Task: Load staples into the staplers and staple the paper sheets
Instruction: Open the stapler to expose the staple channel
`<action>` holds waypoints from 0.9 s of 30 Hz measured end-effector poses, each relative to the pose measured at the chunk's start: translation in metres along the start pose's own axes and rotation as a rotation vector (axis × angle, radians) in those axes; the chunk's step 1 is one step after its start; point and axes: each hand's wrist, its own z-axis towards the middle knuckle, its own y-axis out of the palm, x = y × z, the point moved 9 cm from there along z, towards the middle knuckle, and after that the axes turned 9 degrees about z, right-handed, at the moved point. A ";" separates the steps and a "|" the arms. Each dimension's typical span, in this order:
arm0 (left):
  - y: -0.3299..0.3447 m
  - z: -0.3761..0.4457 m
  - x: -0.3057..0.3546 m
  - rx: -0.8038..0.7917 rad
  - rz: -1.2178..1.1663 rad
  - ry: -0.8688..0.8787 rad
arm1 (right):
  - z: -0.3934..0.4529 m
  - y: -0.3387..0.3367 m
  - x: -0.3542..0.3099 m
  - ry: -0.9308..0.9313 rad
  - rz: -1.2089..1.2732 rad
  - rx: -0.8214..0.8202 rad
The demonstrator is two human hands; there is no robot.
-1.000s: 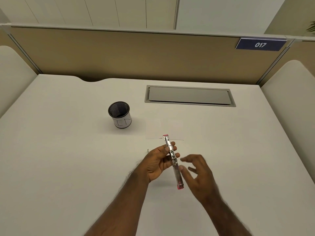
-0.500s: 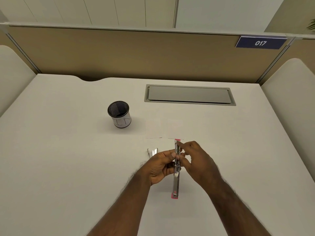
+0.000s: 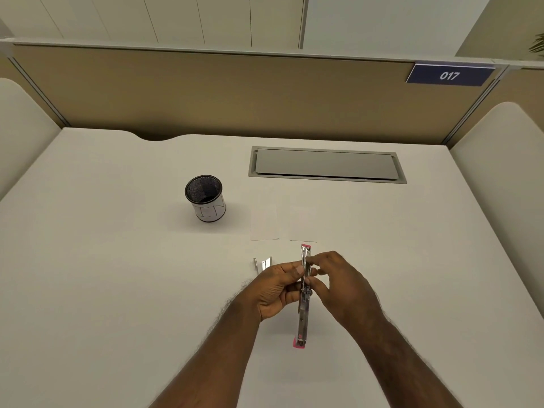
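A pink and metal stapler (image 3: 303, 316), swung fully open into one long strip, runs toward and away from me above the desk. My left hand (image 3: 278, 290) grips its middle from the left. My right hand (image 3: 341, 285) pinches the far half near the hinge from the right. Two white paper sheets (image 3: 265, 223) lie flat side by side beyond the hands. Loose strips of staples (image 3: 263, 264) lie on the desk just left of my left hand.
A black mesh pen cup (image 3: 206, 201) with a white label stands at the left of the sheets. A grey cable hatch (image 3: 325, 164) is set into the white desk (image 3: 103, 275) further back. Beige partition panels close the desk on three sides.
My right hand came in from the right and took hold of the stapler. The stapler turned from slanted to straight away from me, and the staples came into sight.
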 end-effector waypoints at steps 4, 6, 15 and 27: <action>0.001 0.003 0.002 -0.025 0.015 -0.018 | -0.004 0.001 0.003 0.017 0.062 0.002; 0.001 0.003 0.003 -0.022 0.027 -0.021 | -0.006 0.000 0.005 0.024 0.090 0.018; -0.007 0.007 -0.008 0.035 -0.030 -0.029 | -0.013 -0.002 0.009 0.031 0.166 0.101; -0.005 0.006 0.005 0.052 -0.098 0.010 | -0.032 -0.008 -0.011 -0.188 0.137 0.215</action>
